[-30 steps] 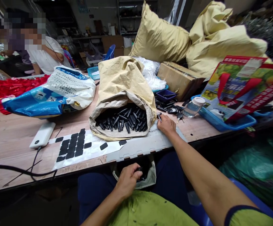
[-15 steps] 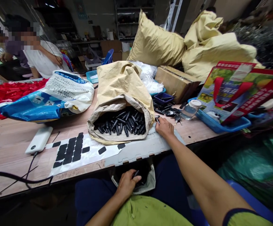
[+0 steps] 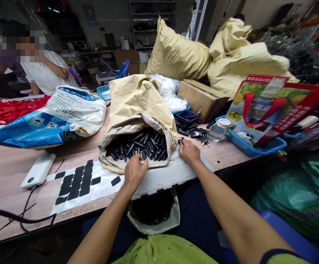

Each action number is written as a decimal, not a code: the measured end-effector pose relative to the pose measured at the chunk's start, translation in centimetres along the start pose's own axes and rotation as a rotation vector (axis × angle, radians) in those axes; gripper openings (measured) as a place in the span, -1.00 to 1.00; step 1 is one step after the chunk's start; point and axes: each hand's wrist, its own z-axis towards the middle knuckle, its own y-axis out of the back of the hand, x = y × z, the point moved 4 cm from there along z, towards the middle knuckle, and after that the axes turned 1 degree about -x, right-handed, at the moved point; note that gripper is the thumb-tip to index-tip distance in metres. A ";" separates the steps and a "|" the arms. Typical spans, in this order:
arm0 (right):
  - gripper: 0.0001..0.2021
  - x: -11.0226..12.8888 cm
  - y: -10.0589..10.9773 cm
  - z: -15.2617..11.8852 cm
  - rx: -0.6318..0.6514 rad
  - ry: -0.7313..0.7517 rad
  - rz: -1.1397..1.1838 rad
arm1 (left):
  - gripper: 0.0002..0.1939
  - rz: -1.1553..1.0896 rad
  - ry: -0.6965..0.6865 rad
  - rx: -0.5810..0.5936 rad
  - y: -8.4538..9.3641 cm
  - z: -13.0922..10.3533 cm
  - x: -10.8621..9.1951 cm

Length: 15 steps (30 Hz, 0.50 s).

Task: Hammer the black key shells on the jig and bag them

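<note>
A yellow woven sack (image 3: 140,99) lies on the table with its mouth towards me, full of black tapered parts (image 3: 148,145). At the front lip of that mouth is my left hand (image 3: 136,170), its fingers bent at the nearest parts; whether it grips one is hidden. Right of the sack, my right hand (image 3: 189,151) rests on the grey board (image 3: 162,179), closed on a small metallic piece (image 3: 180,140). Below the table edge, an open bag (image 3: 154,214) sits at my lap with dark contents.
Left lie a sheet of black stickers (image 3: 77,183), a white power bank (image 3: 39,170) with a cable and a blue-white bag (image 3: 52,121). Keys (image 3: 204,140), a jar (image 3: 219,129) and a blue basket (image 3: 258,146) stand right. A person (image 3: 45,71) sits at the far left.
My left hand has moved up from the lap bag, where it held a black part, to the sack's mouth. My right hand has stayed beside the sack. The view has shifted slightly.
</note>
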 end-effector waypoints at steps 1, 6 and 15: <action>-0.64 0.0 0.0 0.0 0.001 -0.001 0.001 | -0.77 0.052 0.025 -0.007 -0.1 1.3 0.1; -0.63 0.0 -0.1 0.1 -0.003 -0.001 0.014 | -0.74 0.213 0.108 0.055 -1.1 3.3 0.3; -0.65 -0.2 -0.6 0.3 -0.040 0.024 0.017 | -0.85 0.059 -0.116 0.098 0.5 -0.4 3.0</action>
